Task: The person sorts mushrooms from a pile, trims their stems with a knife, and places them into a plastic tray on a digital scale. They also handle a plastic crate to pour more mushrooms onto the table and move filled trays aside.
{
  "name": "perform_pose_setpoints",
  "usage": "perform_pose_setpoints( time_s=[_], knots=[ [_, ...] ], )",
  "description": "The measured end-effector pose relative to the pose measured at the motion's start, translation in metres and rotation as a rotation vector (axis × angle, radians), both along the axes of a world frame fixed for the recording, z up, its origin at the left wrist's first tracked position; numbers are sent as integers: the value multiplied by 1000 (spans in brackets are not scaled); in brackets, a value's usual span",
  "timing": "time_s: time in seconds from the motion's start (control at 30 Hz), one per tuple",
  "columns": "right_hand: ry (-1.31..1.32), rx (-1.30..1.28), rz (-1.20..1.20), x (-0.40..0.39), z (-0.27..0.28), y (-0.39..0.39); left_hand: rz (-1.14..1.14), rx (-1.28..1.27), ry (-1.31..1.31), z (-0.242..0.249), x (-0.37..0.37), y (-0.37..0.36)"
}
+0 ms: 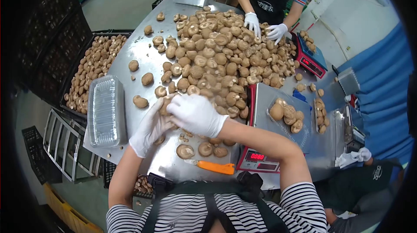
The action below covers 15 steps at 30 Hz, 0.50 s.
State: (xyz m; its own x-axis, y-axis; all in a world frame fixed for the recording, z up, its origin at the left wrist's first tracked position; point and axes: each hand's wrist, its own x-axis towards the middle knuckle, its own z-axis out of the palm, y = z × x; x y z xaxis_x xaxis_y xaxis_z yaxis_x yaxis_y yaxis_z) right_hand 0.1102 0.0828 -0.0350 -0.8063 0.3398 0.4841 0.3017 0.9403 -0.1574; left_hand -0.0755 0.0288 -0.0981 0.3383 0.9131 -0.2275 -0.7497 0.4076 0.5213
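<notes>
Both white-gloved hands meet at the near edge of the heap of brown shiitake mushrooms point(217, 55) on the steel tabletop point(143, 50). The left hand point(150, 128) curls around one brown mushroom point(165, 104); the right hand point(196, 113) lies half-closed over it, its grip hidden.

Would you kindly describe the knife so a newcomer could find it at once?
Start at the steel table heaped with mushrooms. At its near edge, left of the red scale, lies the knife. Its bright orange handle stands out among brown mushrooms.
</notes>
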Motion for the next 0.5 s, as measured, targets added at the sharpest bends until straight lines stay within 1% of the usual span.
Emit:
perform_pose_setpoints(
  time_s=[0.03, 0.07, 0.1, 0.13, 0.17, 0.2, 0.27, 0.33, 0.4, 0.47, 0.5],
  knots=[
    [-24, -20, 38, -2, 1, -3, 27, 7, 26, -5, -7, -6],
    [-14, -123, 90, -1, 2, -4, 57, 15, 52, -4, -8, -11],
    [-5, -226, 144, 0, 2, -4, 84, 22, 205, 2, -10, -21],
    [4, -331, 200, 1, 3, -4, 81, 52, 281, 13, -13, -34],
    [-49, -424, 157, 5, 5, -2, 77, 78, 356, 23, -19, -48],
    [-60, -443, 127, 12, 7, 1, 72, 102, 430, 30, -25, -61],
    [-166, -494, 3, 28, 0, 14, 61, 104, 536, 34, -37, -88],
    [-233, -398, -44, 47, -18, 34, 87, 91, 657, 26, -64, -130],
    [-312, -403, -121, 56, -6, 42, 53, -29, 766, 19, -86, -175],
    [-315, -296, -170, 63, -26, 67, -13, -126, 883, 4, -104, -216],
    [-307, -216, -155, 62, -28, 74, -60, -230, 937, -9, -113, -237]
  ],
)
